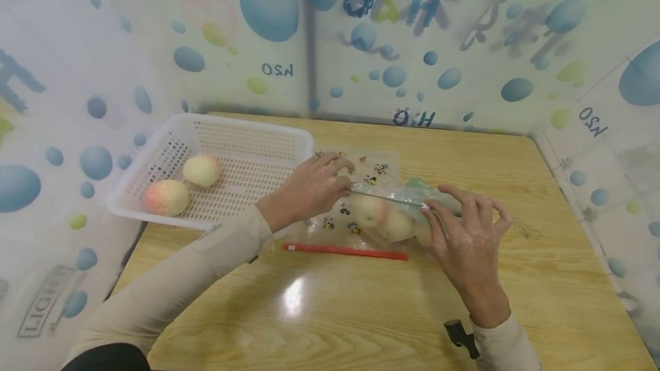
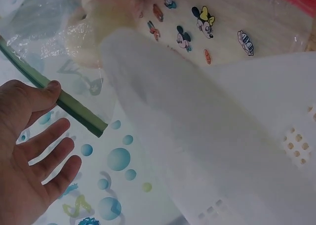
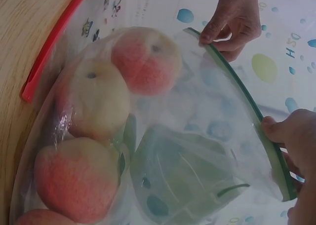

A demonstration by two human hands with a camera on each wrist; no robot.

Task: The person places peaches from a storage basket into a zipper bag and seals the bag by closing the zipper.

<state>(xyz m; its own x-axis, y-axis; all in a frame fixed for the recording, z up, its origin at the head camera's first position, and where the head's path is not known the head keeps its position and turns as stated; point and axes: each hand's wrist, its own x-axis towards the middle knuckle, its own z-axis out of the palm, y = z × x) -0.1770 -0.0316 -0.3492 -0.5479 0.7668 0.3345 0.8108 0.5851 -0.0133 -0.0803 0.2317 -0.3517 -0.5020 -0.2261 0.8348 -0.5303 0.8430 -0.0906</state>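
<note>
A clear zip bag (image 3: pixel 182 170) with a green zipper strip (image 3: pixel 232 74) and printed green leaf shapes holds several peaches (image 3: pixel 94 99). My left hand (image 1: pixel 319 185) pinches one end of the green strip between thumb and index finger. In the left wrist view, the other fingers of this hand (image 2: pixel 29 151) are spread. Farther along the strip, my right hand (image 1: pixel 466 239) grips it, thumb on the near side, as the right wrist view shows. Between the hands the strip runs nearly straight, and the peaches lie low in the bag.
Under and beside the peach bag lies a flat cartoon-printed bag (image 1: pixel 371 159) with a red zipper (image 1: pixel 345 251). At left stands a white perforated basket (image 1: pixel 216 223) with two peaches (image 1: pixel 202 170) inside. Wood-grain table (image 1: pixel 541 279); walls with blue drops (image 1: pixel 269 7) surround it.
</note>
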